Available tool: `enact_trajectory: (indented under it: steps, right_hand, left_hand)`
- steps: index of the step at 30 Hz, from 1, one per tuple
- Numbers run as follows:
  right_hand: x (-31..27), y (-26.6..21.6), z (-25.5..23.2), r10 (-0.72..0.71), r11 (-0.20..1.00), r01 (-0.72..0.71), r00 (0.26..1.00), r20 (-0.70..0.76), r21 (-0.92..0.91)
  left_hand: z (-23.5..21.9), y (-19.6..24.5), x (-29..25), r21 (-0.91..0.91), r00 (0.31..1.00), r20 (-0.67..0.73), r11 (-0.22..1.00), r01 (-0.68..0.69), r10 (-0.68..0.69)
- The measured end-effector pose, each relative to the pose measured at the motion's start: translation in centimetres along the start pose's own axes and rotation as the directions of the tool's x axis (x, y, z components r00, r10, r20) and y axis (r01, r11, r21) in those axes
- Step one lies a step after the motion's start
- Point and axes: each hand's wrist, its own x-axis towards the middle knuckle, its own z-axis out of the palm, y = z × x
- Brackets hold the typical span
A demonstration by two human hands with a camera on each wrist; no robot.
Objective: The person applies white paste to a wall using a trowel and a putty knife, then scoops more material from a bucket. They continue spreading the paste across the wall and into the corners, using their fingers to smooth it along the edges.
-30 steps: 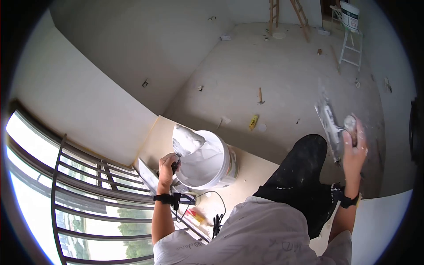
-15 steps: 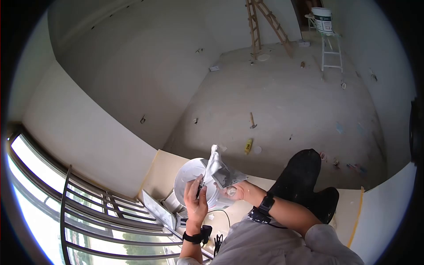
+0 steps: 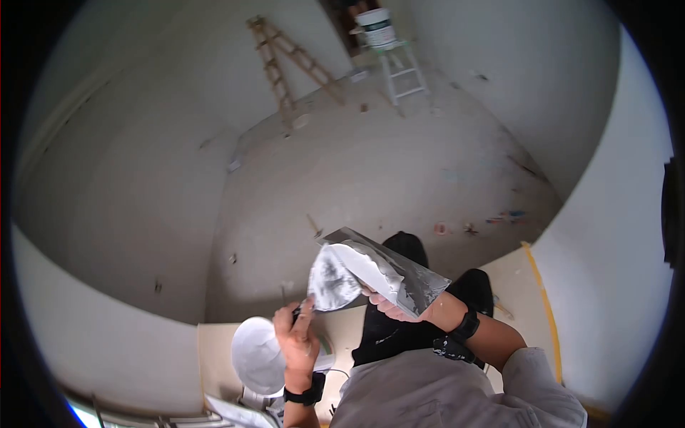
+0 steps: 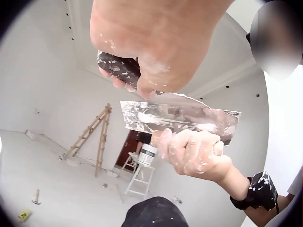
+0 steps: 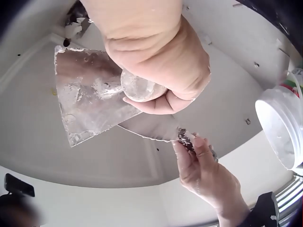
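My left hand (image 3: 298, 341) grips the black handle (image 4: 118, 67) of a putty knife (image 3: 330, 278), whose broad blade is smeared white. In my right hand (image 3: 401, 308) is a plastering trowel (image 3: 426, 279), its fingers wrapped round the round-ended handle (image 5: 139, 88) beneath the plate. A thick layer of white putty (image 3: 369, 269) lies on the trowel's upper face. The knife blade overlaps the trowel's left end in the head view. Below and left of the hands stands a white bucket (image 3: 251, 346) with putty in it. Both tools are up over the person's lap.
A wooden stepladder (image 3: 275, 71) and a white step stool (image 3: 405, 82) bearing another bucket (image 3: 375, 30) stand at the far side. On the floor lies a hammer (image 3: 314, 226). A pale ledge (image 3: 214, 353) runs under the near bucket.
The right hand has swung in from the right with the trowel to meet the putty knife. The left hand has lifted the knife from the bucket; putty now covers the trowel. The head view has turned right.
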Motion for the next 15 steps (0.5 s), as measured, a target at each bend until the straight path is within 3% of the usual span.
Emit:
enact_trajectory:
  steps: [1, 2, 3, 4, 5, 6, 7, 8, 9, 10, 11, 12, 13, 15]
  right_hand:
    - [-1.1, 0.3, 2.0, -0.046, 0.999, 0.043, 0.991, -0.126, -0.030]
    - [-2.0, -0.5, 1.0, -0.044, 0.993, 0.052, 0.996, 0.075, -0.104]
    - [-3.8, 0.6, 2.7, -0.149, 0.988, 0.149, 0.989, 0.012, -0.037]
    - [-6.3, 2.4, 2.9, -0.352, 0.927, 0.345, 0.936, -0.023, -0.149]
    - [-9.0, 4.3, 3.1, -0.540, 0.816, 0.506, 0.840, -0.057, -0.280]
    - [-11.2, 6.8, 2.8, -0.798, 0.477, 0.641, 0.602, 0.009, -0.601]
    - [-12.7, 8.8, 2.8, -0.924, 0.076, 0.557, 0.351, 0.152, -0.827]
    - [-13.9, 10.4, 0.7, -0.938, 0.075, 0.655, 0.302, 0.170, -0.752]
    - [-15.0, 10.8, -2.2, -0.905, 0.295, 0.874, 0.385, 0.182, -0.386]
    - [-16.4, 11.7, -4.4, -0.889, 0.374, 0.920, 0.391, 0.237, -0.116]
    - [-18.3, 12.4, -6.3, -0.910, 0.335, 0.942, 0.321, 0.261, 0.010]
    - [-20.6, 15.1, -7.3, -0.951, 0.216, 0.976, 0.218, 0.218, -0.034]
    - [-25.9, 9.2, -9.4, -0.984, 0.079, 0.995, 0.088, 0.154, -0.066]
    - [-29.1, 11.7, -9.8, -0.964, -0.266, 0.908, -0.258, 0.066, -0.323]
  left_hand:
    - [0.0, 0.0, 0.3, 0.026, 1.000, -0.007, 1.000, 0.002, -0.001]
    - [0.2, 0.0, 0.9, 0.076, 0.998, 0.062, 0.997, -0.010, 0.005]
    - [1.4, -1.8, 0.0, 0.020, 0.996, 0.087, 1.000, 0.011, -0.012]
    - [2.2, -2.1, 0.1, -0.244, 0.986, 0.107, 0.958, 0.154, -0.131]
    - [3.9, -4.0, -1.3, -0.346, 0.985, 0.002, 0.924, 0.163, -0.173]
    - [5.6, -5.0, -1.5, -0.434, 0.963, -0.094, 0.881, 0.187, -0.251]
    - [5.0, -2.1, -0.2, -0.593, 0.939, 0.029, 0.750, 0.292, -0.342]
    - [2.6, 0.0, 0.7, -0.689, 0.892, 0.167, 0.598, 0.410, -0.420]
    - [2.3, 0.3, 1.3, -0.701, 0.906, 0.196, 0.592, 0.398, -0.376]
    - [2.0, 0.3, 1.6, -0.692, 0.896, 0.265, 0.576, 0.435, -0.357]
    - [1.5, 0.3, 2.1, -0.677, 0.882, 0.330, 0.568, 0.469, -0.336]
    - [0.9, 0.6, 2.3, -0.682, 0.892, 0.346, 0.575, 0.453, -0.292]
    - [7.9, 4.7, 8.1, -0.711, 0.893, 0.339, 0.541, 0.449, -0.296]
    - [9.0, 5.6, 12.3, -0.765, 0.905, 0.349, 0.484, 0.424, -0.242]
